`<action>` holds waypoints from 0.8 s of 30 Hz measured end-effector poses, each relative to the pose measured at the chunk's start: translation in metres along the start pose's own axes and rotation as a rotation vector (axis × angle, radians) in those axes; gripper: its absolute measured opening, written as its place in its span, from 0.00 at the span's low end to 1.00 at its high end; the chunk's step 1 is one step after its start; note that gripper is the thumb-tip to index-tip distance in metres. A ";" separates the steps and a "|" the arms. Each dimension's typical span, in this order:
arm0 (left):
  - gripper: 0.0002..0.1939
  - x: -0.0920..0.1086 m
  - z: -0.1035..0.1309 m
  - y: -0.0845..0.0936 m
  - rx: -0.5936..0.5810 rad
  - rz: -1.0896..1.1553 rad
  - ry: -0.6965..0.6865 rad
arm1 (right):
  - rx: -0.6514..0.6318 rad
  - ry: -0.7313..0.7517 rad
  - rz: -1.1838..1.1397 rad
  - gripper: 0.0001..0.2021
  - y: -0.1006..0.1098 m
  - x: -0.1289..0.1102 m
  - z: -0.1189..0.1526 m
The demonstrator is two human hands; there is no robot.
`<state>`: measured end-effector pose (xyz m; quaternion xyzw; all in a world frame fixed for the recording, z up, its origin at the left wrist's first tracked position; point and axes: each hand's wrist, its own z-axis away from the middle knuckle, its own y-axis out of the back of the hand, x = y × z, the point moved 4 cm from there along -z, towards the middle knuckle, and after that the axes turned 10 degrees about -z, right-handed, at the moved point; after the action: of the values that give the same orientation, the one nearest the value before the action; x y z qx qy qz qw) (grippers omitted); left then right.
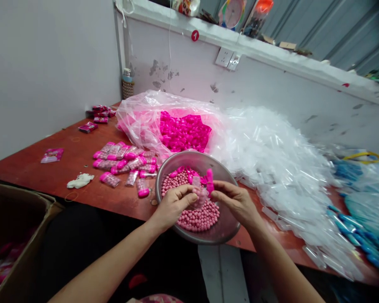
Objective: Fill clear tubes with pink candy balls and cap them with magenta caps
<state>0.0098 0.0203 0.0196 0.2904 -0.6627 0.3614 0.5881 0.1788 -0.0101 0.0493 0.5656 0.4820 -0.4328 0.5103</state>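
Bench: carries all stock.
Empty tubes: large heap at right, unfilled.
Cap bag: pink caps, plenty left.
Bowl: at near edge; pink beads about half cover base.
Filled tubes: small batch done, left of bowl.
Left hand: closed on clear tube over bowl.
Right hand: pinching pink cap.

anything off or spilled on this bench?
Mostly tidy. The bowl sticks out over the table edge, toward the person. Filled tubes lie scattered left of it, not stacked. A white crumpled scrap lies near the edge. No pink balls show outside the bowl. Both hands hold a clear tube over it.
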 end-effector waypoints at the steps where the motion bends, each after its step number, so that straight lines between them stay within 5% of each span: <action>1: 0.12 0.001 0.001 0.001 0.028 -0.088 -0.032 | 0.040 0.073 0.075 0.12 0.003 -0.008 0.001; 8: 0.13 0.009 0.008 -0.003 0.113 -0.473 -0.209 | -0.166 0.387 0.560 0.10 -0.022 -0.041 0.009; 14: 0.11 0.007 0.014 -0.005 0.148 -0.556 -0.300 | -0.228 0.443 0.676 0.06 -0.030 -0.034 0.018; 21: 0.15 -0.001 0.018 -0.017 0.051 -0.812 -0.497 | -0.270 0.484 0.804 0.03 -0.031 -0.024 0.030; 24: 0.13 -0.001 0.016 -0.016 0.058 -0.832 -0.445 | -0.283 0.439 0.758 0.06 -0.028 -0.015 0.029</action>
<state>0.0137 -0.0020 0.0198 0.6179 -0.5898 0.0423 0.5183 0.1490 -0.0397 0.0564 0.7052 0.3922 -0.0156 0.5905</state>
